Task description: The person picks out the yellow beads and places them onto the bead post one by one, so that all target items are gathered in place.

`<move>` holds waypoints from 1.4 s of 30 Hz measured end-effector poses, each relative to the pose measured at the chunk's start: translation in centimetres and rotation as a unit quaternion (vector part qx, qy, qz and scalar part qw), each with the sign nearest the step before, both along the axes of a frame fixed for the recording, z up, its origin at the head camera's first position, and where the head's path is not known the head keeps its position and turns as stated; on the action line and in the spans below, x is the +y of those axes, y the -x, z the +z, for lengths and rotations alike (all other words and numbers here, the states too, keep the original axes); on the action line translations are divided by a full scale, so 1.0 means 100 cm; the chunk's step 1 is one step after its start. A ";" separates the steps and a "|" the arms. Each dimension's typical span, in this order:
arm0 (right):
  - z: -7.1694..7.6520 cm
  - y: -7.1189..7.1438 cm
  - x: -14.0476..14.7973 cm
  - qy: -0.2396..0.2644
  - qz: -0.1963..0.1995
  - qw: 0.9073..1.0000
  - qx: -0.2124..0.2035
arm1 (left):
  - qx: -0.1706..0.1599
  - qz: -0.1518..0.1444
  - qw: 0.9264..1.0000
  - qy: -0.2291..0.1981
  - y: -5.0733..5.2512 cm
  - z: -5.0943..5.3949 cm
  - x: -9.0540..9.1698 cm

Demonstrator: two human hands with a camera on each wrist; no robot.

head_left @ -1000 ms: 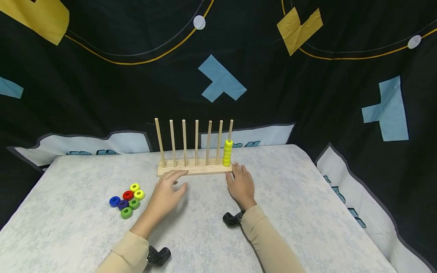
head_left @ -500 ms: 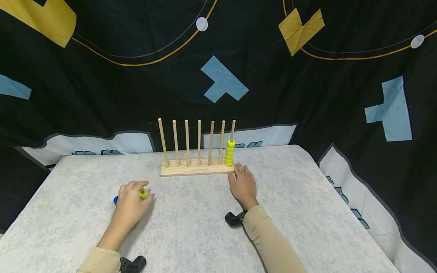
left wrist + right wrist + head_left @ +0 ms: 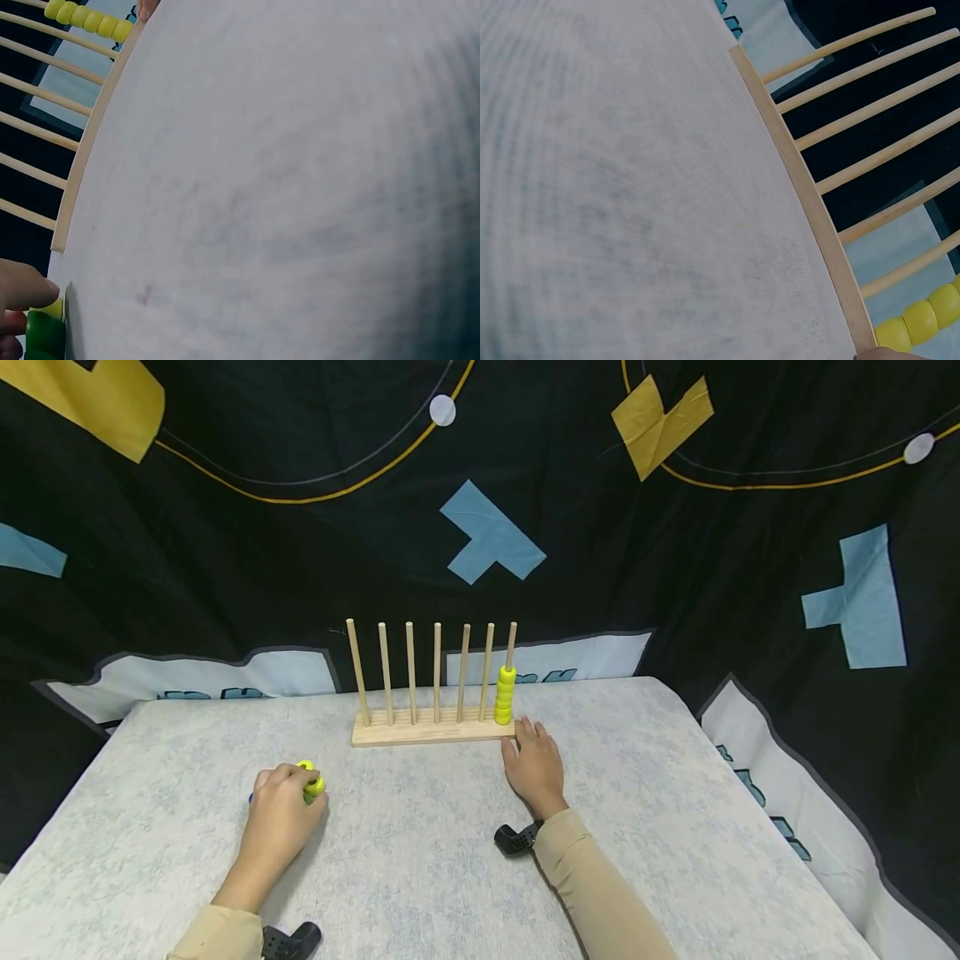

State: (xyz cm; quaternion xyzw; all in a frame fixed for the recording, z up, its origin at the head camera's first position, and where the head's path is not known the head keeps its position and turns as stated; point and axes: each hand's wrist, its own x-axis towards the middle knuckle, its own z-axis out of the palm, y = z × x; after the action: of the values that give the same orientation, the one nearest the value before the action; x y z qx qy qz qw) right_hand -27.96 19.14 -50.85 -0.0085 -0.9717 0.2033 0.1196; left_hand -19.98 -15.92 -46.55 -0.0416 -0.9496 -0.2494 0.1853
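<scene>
My left hand (image 3: 281, 814) is over the loose beads at the left, its index finger and thumb closed around a yellow bead (image 3: 316, 786). Another yellow bead (image 3: 305, 765) shows just behind it. In the left wrist view a fingertip is at a yellow bead (image 3: 49, 307) beside a green bead (image 3: 45, 334). Most other loose beads are hidden under the hand. My right hand (image 3: 534, 768) lies with relaxed fingers against the right end of the wooden peg rack (image 3: 420, 733), touching its base. Yellow beads (image 3: 505, 696) are stacked on the rightmost peg.
Several bare pegs (image 3: 411, 672) stand upright along the rack. The grey-white table (image 3: 420, 843) extends around the rack, its far edge close behind. A black cloth backdrop (image 3: 315, 568) hangs beyond the table.
My left hand has moved left from in front of the rack to the loose beads, and its fingers have closed in around a yellow one. The right hand stays at the rack's end.
</scene>
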 end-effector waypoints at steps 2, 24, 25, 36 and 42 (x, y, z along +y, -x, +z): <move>0.000 0.000 0.000 -0.002 0.000 1.000 -0.002 | -0.003 -0.010 1.000 0.001 0.000 0.000 0.000; 0.002 0.000 0.000 0.000 -0.003 1.000 -0.016 | 0.020 -0.055 0.998 -0.007 0.009 0.009 0.018; 0.003 0.000 0.000 0.001 -0.004 1.000 -0.016 | 0.016 -0.057 0.998 -0.008 0.010 0.012 0.022; 0.001 -0.001 0.001 0.005 -0.011 1.000 -0.020 | 0.001 -0.103 0.994 -0.041 0.038 0.055 0.083; 0.002 0.000 0.000 0.003 -0.011 1.000 -0.024 | 0.003 -0.142 0.987 -0.069 0.057 0.084 0.120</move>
State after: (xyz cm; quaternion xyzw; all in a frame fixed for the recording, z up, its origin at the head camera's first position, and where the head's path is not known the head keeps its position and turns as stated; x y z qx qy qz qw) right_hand -27.98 19.10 -50.61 -0.0248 -0.9735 0.2050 0.0986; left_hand -25.68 -3.93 -38.12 -0.1639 -0.9139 -0.3383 0.1536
